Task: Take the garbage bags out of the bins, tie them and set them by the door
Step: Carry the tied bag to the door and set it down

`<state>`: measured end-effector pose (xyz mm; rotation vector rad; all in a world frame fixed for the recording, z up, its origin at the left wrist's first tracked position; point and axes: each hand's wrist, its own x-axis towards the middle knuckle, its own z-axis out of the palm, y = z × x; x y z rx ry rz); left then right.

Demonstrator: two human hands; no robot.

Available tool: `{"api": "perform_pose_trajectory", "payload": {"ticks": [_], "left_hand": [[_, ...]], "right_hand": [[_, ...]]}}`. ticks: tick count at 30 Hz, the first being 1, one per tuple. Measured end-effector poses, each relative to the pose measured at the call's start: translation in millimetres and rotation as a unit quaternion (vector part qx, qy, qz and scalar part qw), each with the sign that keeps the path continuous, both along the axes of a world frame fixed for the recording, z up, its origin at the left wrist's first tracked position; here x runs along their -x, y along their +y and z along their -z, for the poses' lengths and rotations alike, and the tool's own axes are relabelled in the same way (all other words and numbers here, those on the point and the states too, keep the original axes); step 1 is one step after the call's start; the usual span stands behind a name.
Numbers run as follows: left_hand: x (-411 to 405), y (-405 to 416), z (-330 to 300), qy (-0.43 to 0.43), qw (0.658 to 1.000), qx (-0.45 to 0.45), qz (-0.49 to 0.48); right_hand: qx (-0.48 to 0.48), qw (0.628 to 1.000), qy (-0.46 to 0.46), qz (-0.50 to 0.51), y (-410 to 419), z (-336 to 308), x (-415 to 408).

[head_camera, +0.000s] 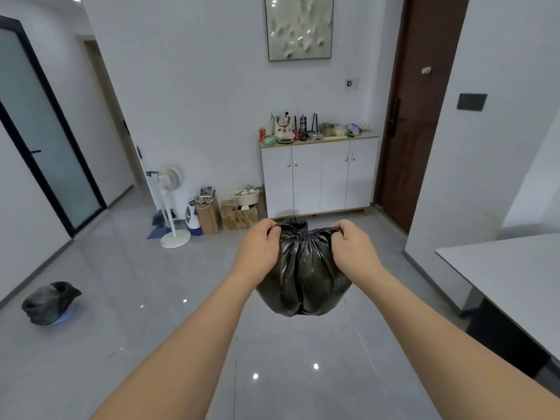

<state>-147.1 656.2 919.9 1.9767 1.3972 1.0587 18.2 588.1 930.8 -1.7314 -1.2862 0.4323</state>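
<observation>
A full black garbage bag point(303, 277) hangs in the air in front of me, above the grey floor. My left hand point(257, 247) grips the gathered plastic at the bag's top left. My right hand point(353, 245) grips the top right, and the plastic is bunched into folds between the two hands. A small blue bin point(50, 304) lined with another black bag stands on the floor at the far left. The dark brown door point(415, 116) is at the back right.
A white cabinet point(318, 177) with cluttered top stands against the back wall beside the door. A white floor fan point(169, 204), paper bags and a cardboard box point(238, 216) line the wall left of it. A white table point(515, 277) juts in from the right.
</observation>
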Motion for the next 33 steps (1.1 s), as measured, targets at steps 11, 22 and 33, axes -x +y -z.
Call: {"api": "perform_pose_trajectory", "payload": {"ticks": [11,22,33], "left_hand": [[3,283,14,-0.018,1.000,0.006,0.016],[-23,560,4,-0.021,0.999,0.003,0.024],[-50,831,-3,0.033,0.999,-0.010,0.012]], "right_hand": [[0.011,1.000,0.017,0.007,282,14,1],[0.004,1.000,0.027,0.012,555,9,-23],[0.017,0.999,0.022,-0.031,835,17,-63]]}}
